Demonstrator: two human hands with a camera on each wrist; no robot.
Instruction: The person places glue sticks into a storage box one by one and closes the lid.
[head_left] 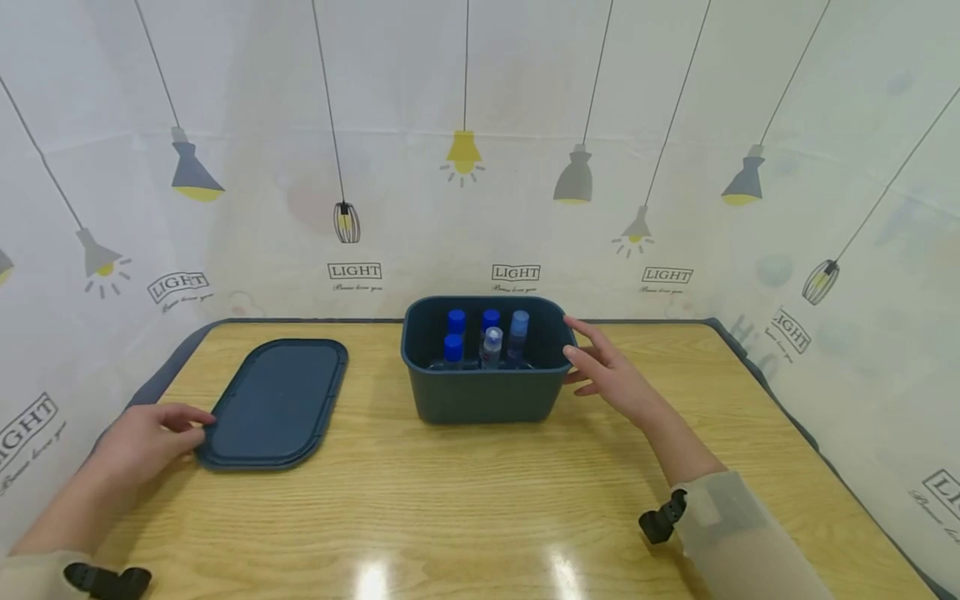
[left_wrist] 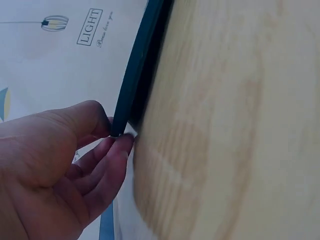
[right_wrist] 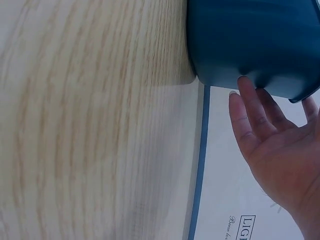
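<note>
A dark blue rectangular lid (head_left: 281, 400) lies at the left of the table. My left hand (head_left: 153, 437) pinches its near left edge, the thumb above and the fingertips under the rim (left_wrist: 125, 85) in the left wrist view. In the middle back stands a dark blue plastic bin (head_left: 483, 398) with no cover on it. Several small clear bottles (head_left: 491, 350) stand inside, most with blue caps; their lower parts are hidden by the front wall. My right hand (head_left: 611, 375) is at the bin's right side, its extended fingers against the outer wall (right_wrist: 240, 45) and rim.
Both the lid and the bin rest on a wood-grain table (head_left: 480, 492). A white cloth backdrop (head_left: 405, 208) printed with hanging lamps rises close behind and along both sides. Black straps with small mounts (head_left: 660, 518) sit on both sleeves.
</note>
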